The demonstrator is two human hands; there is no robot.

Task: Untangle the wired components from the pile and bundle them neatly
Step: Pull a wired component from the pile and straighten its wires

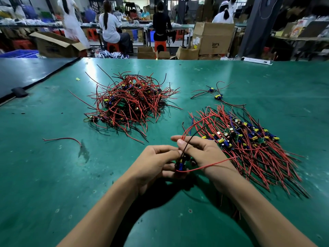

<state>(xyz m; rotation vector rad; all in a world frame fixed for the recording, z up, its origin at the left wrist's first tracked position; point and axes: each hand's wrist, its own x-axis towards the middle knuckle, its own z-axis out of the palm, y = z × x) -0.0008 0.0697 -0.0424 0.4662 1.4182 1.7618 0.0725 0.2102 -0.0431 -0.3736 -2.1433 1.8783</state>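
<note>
A tangled pile (130,104) of small circuit boards with red and black wires lies at the centre of the green table (53,175). To its right a laid-out bundle (249,147) has its wires running roughly parallel. Between my hands is one wired component (180,164) with a blue capacitor. My left hand (153,166) grips it from the left. My right hand (201,154) pinches its red and black wires between thumb and fingers. A red wire loops up and another crosses my right wrist.
Two separate wired components (216,94) lie at the back right. A loose red wire (64,139) lies on the left. A dark mat (26,75) covers the far left corner. Beyond the table, cardboard boxes (211,39) stand and several people sit at benches.
</note>
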